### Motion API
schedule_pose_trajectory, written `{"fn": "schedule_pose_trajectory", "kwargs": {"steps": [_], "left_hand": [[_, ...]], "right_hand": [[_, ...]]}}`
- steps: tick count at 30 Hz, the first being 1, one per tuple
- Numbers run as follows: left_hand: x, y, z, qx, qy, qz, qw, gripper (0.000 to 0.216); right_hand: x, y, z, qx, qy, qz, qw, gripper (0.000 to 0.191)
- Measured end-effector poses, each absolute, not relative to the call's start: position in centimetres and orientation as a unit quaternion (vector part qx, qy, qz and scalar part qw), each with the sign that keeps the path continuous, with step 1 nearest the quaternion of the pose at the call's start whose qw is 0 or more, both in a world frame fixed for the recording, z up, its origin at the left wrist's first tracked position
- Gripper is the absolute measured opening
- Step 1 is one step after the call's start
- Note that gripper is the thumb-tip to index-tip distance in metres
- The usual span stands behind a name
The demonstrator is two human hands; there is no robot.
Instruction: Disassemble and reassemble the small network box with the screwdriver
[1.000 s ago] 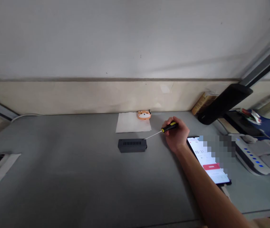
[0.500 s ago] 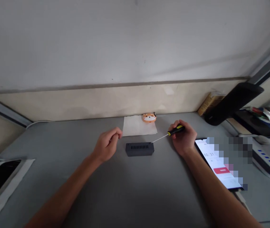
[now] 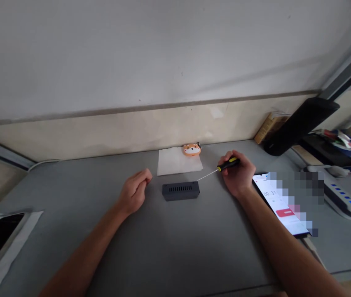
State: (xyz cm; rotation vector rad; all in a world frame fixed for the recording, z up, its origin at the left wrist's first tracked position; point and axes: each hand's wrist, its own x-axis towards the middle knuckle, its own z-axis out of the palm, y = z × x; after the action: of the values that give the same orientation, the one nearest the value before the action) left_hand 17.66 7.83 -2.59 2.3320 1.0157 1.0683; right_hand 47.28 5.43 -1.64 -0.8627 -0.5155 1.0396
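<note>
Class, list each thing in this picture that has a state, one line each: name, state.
black box: lying flat, vent slots facing the camera.
screwdriver: gripped, tip at the black box's right end.
right hand: shut on the screwdriver handle.
left hand: empty, loosely curled, apart from the black box.
phone: screen lit, lying flat.
napkin: spread flat.

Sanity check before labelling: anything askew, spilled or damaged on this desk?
Nothing stands out. Black box lies flat, right hand holds screwdriver tip at its right end, left hand rests apart beside it.
</note>
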Motion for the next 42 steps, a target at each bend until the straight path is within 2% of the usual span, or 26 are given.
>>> {"fn": "schedule_pose_trajectory", "kwargs": {"steps": [12,22,34,42], "left_hand": [[17.4,7.8,-3.0,0.841,0.353,0.350,0.213,0.025],[17.3,7.8,-2.9,0.846,0.355,0.321,0.235,0.019],[17.0,7.8,-2.7,0.859,0.341,0.329,0.194,0.022],[17.3,7.5,-2.6,0.844,0.346,0.343,0.225,0.025]], "right_hand": [[48.0,5.4,-1.5,-0.383,-0.192,0.499,0.753,0.022],[48.3,5.4,-1.9,-0.378,-0.224,0.503,0.744,0.026],[48.3,5.2,-1.2,-0.389,-0.215,0.490,0.750,0.024],[48.5,5.0,-0.8,-0.385,-0.239,0.492,0.743,0.024]]}}
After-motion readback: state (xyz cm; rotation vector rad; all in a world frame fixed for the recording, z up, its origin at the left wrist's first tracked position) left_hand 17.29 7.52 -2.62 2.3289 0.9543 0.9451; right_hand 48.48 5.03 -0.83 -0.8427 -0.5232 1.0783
